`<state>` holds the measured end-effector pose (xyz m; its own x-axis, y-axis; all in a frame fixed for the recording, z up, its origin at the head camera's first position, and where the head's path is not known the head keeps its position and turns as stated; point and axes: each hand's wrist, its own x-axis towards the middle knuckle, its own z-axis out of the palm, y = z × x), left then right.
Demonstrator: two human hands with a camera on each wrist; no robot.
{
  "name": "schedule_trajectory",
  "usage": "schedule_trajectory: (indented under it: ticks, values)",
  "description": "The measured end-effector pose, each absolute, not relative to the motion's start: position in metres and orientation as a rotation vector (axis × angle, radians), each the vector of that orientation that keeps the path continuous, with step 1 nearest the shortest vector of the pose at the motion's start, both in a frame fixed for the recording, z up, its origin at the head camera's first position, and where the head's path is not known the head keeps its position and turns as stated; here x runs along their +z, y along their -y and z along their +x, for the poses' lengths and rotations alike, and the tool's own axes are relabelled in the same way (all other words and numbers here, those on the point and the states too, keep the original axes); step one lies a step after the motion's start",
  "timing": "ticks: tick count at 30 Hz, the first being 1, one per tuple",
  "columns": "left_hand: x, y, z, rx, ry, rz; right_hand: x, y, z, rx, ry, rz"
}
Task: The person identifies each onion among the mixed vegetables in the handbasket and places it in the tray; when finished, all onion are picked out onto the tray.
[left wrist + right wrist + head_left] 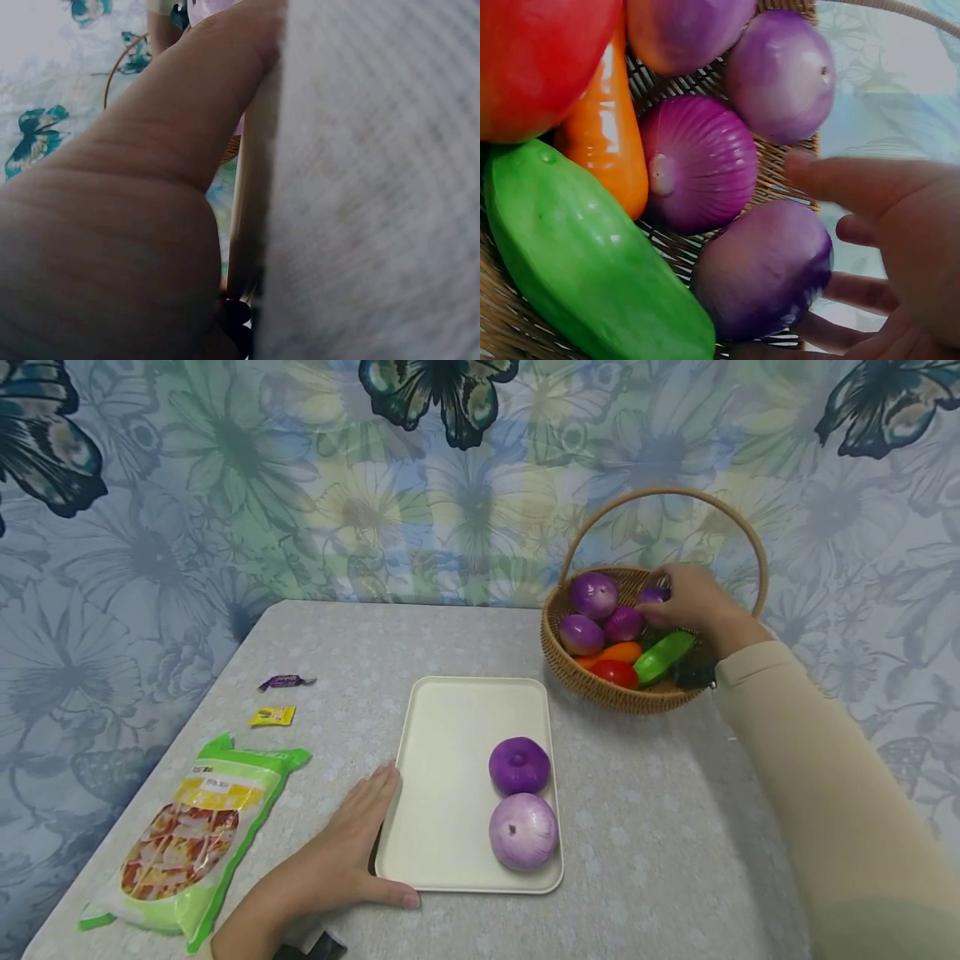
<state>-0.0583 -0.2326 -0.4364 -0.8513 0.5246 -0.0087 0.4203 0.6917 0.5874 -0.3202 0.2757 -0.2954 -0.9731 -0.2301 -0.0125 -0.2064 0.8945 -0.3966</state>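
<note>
So the right hand (697, 599) is in the basket (577, 685) at the far right of the worktop (637, 827), thumb and fingers spread around a round purple vegetable (765, 270) on the far side (the right wrist view shows the thumb clear of it, so no real grip yet). That skin looks slick, so an off-centre pinch could squirt it sideways into the purple onion (697, 163) just beside it. The handle (665, 491) arches right over the hand, so a hasty lift might snag it and tip the lot. Meanwhile the left hand (347, 847) lies spread against the left near corner of the tray (450, 777). A careless shove there could roll the pale purple vegetable (523, 832), which sits right by the low right rim.
</note>
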Motion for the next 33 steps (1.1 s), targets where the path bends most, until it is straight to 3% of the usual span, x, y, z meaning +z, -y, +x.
schedule_trajectory:
  ticks: [9, 15, 23, 33]
  values:
    - [-0.437, 0.229, -0.058, 0.874, -2.706, 0.743, -0.308, -0.282, -0.316, -0.643, -3.017, -0.291]
    - [-0.437, 0.228, -0.058, 0.868, -2.702, 0.739, -0.295, -0.275, -0.308, -0.725, -3.06, -0.341]
    - [-0.438, 0.231, -0.058, 0.867, -2.723, 0.754, -0.258, -0.223, -0.276, -0.725, -3.07, -0.72]
    - [-0.438, 0.23, -0.059, 0.864, -2.734, 0.76, -0.269, -0.155, -0.233, -0.903, -2.905, -1.372]
